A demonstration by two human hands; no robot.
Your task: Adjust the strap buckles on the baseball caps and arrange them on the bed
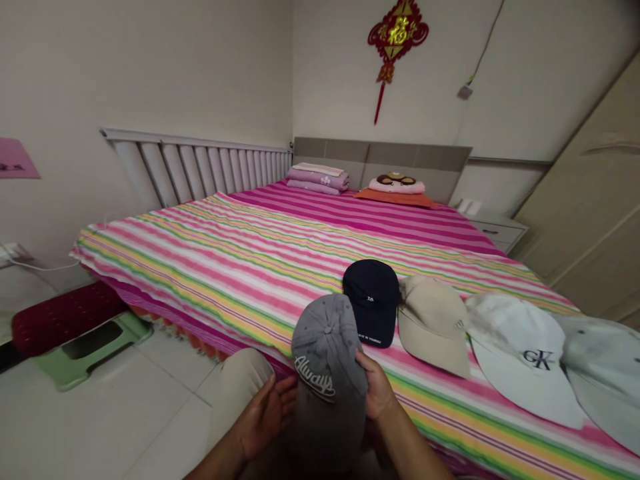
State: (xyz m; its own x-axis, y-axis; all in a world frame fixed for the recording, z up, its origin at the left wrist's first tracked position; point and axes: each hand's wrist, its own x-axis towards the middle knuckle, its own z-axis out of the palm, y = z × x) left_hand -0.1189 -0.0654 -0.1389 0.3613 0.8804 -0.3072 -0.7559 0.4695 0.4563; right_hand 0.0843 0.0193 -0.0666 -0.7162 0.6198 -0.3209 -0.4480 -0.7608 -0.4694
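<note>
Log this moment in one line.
right hand: holds grey cap | left hand: open beside it | bed: navy cap, beige cap

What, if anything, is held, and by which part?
A grey cap, by the right hand at the side of its crown, near the brim; whether the open left hand touches it cannot be told.

The bed (240, 247) stands on a pale tiled floor (165, 407) under dim light. A white radiator (200, 163) lines the wall left of it; behind its headboard (390, 163) hangs a red ornament (399, 30) (gold at its centre). Right of the bed are a white nightstand (497, 230) and beige wardrobe (595, 173); left, a green stool (90, 350).
</note>
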